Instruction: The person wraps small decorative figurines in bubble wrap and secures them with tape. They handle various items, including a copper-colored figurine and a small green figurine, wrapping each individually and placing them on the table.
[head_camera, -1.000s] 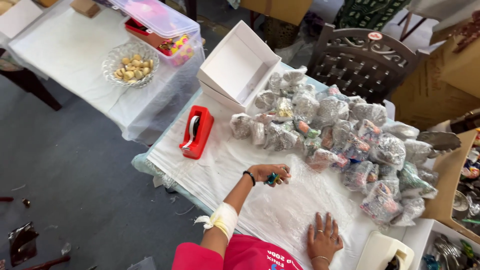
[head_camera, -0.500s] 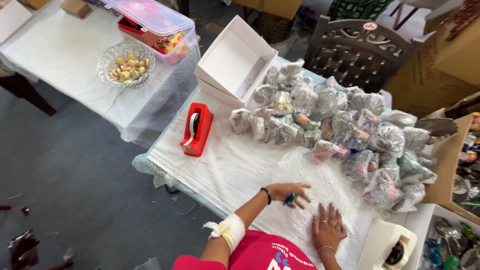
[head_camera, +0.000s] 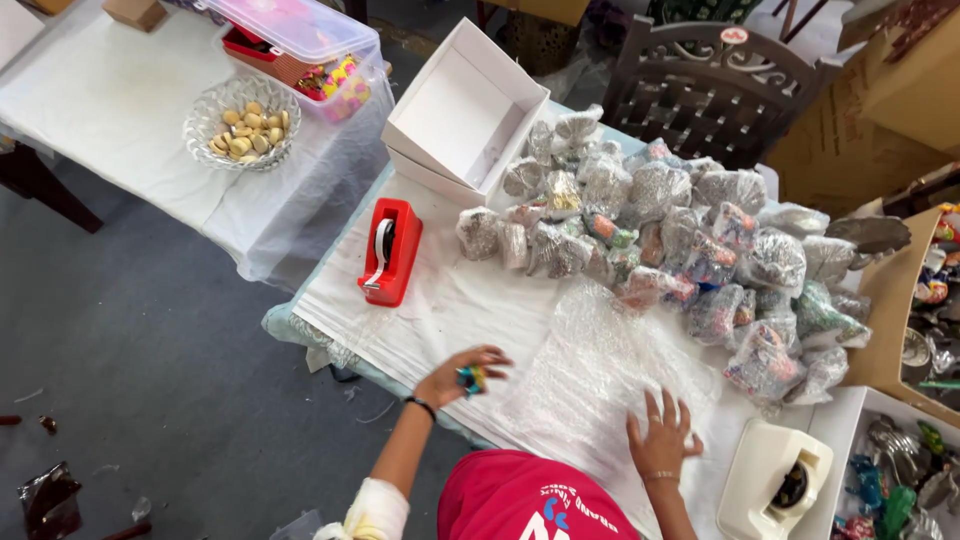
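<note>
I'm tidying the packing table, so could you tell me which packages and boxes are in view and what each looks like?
Bubble-wrapped parcels: heaped at the table's far side, small, silvery with colours showing through.
White box: open, empty, square, behind the red tape dispenser.
Clear lidded tub: neighbouring table, colourful contents.
Cardboard box: right edge, brown.

L hand (head_camera: 462, 376) curled shut, arm bandaged; R hand (head_camera: 660, 442) flat, fingers spread.

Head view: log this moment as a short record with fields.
left hand: holds a small colourful item at the edge of the bubble wrap sheet
right hand: flat on the bubble wrap sheet, fingers spread
behind the sheet: pile of wrapped bundles
left of the pile: red tape dispenser
by the right hand: white tape dispenser
</note>
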